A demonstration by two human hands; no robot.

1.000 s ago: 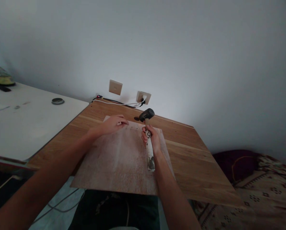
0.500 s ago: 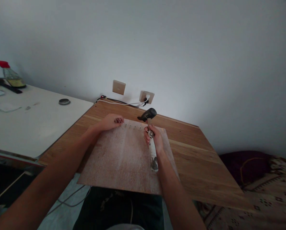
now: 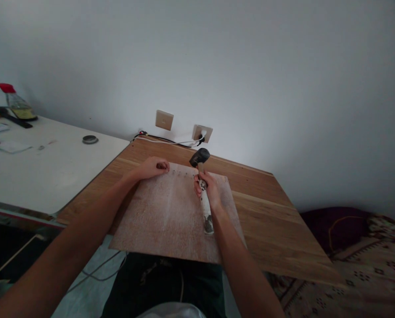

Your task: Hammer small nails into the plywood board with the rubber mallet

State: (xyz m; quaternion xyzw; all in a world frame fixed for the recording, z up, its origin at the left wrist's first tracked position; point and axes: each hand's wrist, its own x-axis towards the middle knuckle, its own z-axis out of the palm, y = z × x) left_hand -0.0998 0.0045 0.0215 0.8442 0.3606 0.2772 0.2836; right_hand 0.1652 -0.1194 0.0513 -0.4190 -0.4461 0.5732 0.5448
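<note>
My right hand (image 3: 208, 187) is wrapped round a hammer (image 3: 204, 198), high on its handle near the dark head. The handle is worn, with white paint and dark patches, and its butt points down toward me. Beneath it lies a thin, pale reddish-brown wooden board (image 3: 171, 216). A row of small nails (image 3: 179, 172) stands along the board's far edge. At the left end of that row, my left hand (image 3: 154, 168) is closed in a pinch at the board's far left corner. Whatever its fingertips hold is too small to make out.
The board rests on a wooden tabletop (image 3: 273, 229) and overhangs toward my lap. A white table (image 3: 51, 172) on the left carries a round tin (image 3: 90, 139) and a red-capped bottle (image 3: 20, 106). Cables run to a wall socket (image 3: 202, 133). Patterned fabric (image 3: 366, 274) lies at right.
The hammer and my right hand have shifted a little to the left, and the head has turned. My left hand stays at the board's corner, still pinched.
</note>
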